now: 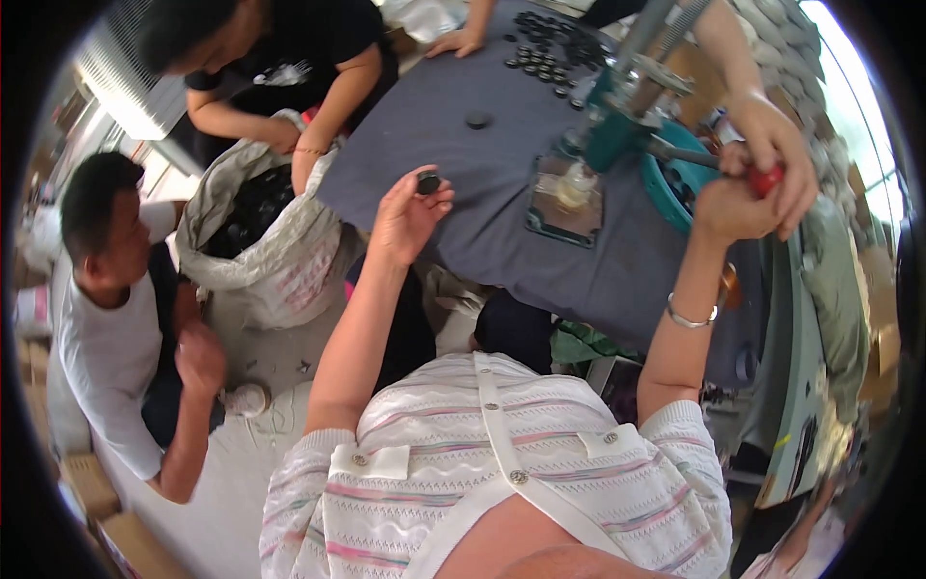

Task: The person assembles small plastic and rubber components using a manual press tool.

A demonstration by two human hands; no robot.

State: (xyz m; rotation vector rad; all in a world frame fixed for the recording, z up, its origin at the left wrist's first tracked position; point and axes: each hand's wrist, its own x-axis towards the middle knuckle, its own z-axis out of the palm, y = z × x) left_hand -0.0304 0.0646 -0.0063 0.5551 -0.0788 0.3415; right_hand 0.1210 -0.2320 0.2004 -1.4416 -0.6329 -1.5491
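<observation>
Raised over the table's near left side, my left hand pinches a small round black cap between thumb and fingers. My right hand is closed round the end of the metal lever of a green hand press. A red knob tips that lever, and another person's hand overlaps it, touching beside my fingers. On the press's base plate sits a pale, translucent fixture. A single black cap lies on the grey tablecloth.
Many black caps are spread at the table's far side, near another person's hand. A teal basin stands right of the press. At left, a person reaches into a white woven sack of black pieces; another person sits nearby.
</observation>
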